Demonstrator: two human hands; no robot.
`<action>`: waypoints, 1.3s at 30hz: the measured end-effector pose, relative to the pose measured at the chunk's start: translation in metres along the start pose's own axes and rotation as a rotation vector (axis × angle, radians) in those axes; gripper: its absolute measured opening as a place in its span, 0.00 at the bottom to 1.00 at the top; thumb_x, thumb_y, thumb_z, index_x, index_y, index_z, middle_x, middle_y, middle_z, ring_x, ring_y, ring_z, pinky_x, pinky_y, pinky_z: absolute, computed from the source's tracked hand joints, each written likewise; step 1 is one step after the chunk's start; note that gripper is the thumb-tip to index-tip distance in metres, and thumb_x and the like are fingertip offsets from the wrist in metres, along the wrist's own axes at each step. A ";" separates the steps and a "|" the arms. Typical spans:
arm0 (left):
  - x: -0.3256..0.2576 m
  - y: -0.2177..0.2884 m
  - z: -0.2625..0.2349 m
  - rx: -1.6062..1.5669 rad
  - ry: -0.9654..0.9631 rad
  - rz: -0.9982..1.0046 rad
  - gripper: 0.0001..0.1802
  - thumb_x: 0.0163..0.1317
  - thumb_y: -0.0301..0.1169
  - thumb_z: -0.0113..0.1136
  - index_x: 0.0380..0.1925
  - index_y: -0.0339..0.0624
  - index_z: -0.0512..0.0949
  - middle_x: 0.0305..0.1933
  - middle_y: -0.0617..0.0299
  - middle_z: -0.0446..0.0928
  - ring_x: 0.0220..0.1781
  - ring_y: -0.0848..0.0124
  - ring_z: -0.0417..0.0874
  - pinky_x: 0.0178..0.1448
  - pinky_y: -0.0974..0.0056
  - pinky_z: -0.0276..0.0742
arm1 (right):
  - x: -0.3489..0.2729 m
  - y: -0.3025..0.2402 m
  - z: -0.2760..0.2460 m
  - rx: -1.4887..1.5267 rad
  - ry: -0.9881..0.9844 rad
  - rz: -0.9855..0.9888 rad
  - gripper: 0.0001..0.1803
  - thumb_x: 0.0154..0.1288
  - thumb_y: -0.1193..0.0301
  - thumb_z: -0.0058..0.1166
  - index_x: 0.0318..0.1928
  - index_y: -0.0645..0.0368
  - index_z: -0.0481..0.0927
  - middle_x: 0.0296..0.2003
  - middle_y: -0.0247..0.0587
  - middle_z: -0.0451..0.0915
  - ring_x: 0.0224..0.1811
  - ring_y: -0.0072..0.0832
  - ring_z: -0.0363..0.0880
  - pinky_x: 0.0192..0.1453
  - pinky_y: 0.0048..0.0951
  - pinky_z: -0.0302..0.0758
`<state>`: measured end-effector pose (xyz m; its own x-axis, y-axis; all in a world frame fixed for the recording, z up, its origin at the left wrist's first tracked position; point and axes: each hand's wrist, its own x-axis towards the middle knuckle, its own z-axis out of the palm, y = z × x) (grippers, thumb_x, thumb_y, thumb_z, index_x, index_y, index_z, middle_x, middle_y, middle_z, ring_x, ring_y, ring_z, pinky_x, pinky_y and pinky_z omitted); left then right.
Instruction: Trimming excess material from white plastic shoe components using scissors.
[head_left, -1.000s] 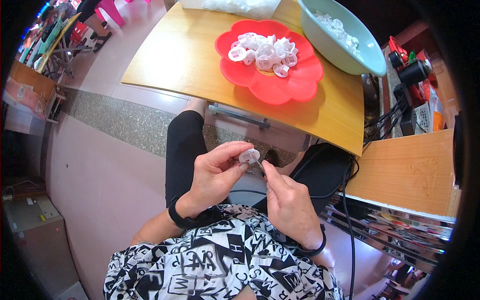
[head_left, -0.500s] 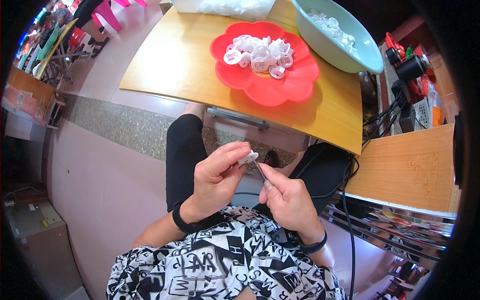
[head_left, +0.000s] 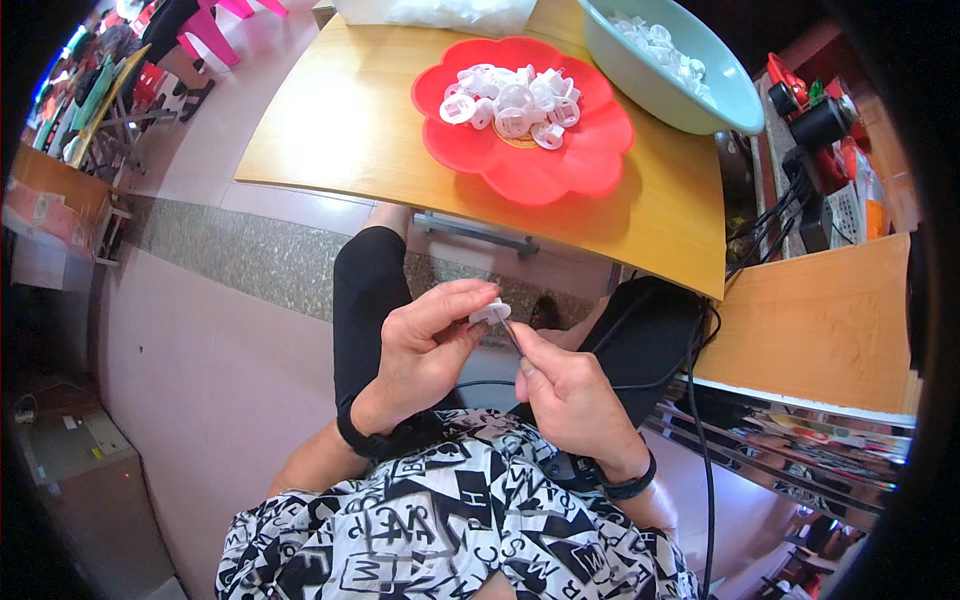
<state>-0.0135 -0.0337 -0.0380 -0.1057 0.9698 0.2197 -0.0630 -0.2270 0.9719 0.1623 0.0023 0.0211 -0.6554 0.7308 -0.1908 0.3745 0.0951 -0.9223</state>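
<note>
Between the fingertips of my left hand (head_left: 430, 340) is a small white round plastic part (head_left: 491, 313), held over my lap. My right hand (head_left: 572, 395) grips a slim metal-shafted hand tool (head_left: 514, 338), and its tip meets the part's edge. The exact kind of tool is hard to make out, since my fingers cover its handle. Beyond my hands, a red flower-shaped plate (head_left: 545, 180) on the table holds a heap of similar white plastic parts (head_left: 512, 100).
The yellow wooden table (head_left: 330, 120) carries a pale green basin (head_left: 690, 115) of white pieces and a whitish container (head_left: 440, 12) at the back. To the right stand a wooden-topped cabinet (head_left: 810, 330) and tangled black cables (head_left: 785, 215). A black cord (head_left: 700, 450) hangs beside my right arm.
The white part has turned slightly in my left fingers and both hands have shifted a little left. The tool's tip stays against the part. The view has tilted slightly.
</note>
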 end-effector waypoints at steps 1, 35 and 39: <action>0.001 0.000 0.001 -0.006 0.013 0.013 0.21 0.53 0.09 0.53 0.48 0.34 0.76 0.52 0.49 0.73 0.54 0.65 0.75 0.55 0.67 0.72 | 0.000 -0.001 0.002 -0.007 0.023 0.016 0.22 0.59 0.81 0.43 0.56 0.72 0.65 0.30 0.62 0.76 0.33 0.47 0.80 0.39 0.36 0.74; 0.001 0.002 0.008 -0.093 0.050 -0.033 0.20 0.56 0.12 0.54 0.49 0.34 0.74 0.53 0.53 0.73 0.54 0.69 0.75 0.57 0.67 0.72 | -0.008 -0.005 0.000 -0.120 0.110 -0.075 0.19 0.59 0.81 0.45 0.52 0.74 0.67 0.30 0.65 0.76 0.34 0.54 0.78 0.37 0.43 0.74; 0.001 0.002 0.010 -0.093 0.048 -0.058 0.20 0.55 0.12 0.54 0.49 0.34 0.74 0.53 0.53 0.73 0.54 0.69 0.75 0.57 0.67 0.72 | -0.007 -0.003 -0.001 -0.136 0.095 -0.075 0.19 0.59 0.81 0.45 0.52 0.75 0.67 0.30 0.66 0.76 0.34 0.55 0.78 0.37 0.43 0.74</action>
<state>-0.0043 -0.0323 -0.0346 -0.1463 0.9767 0.1567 -0.1618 -0.1799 0.9703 0.1663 -0.0021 0.0253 -0.6225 0.7780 -0.0847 0.4162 0.2374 -0.8777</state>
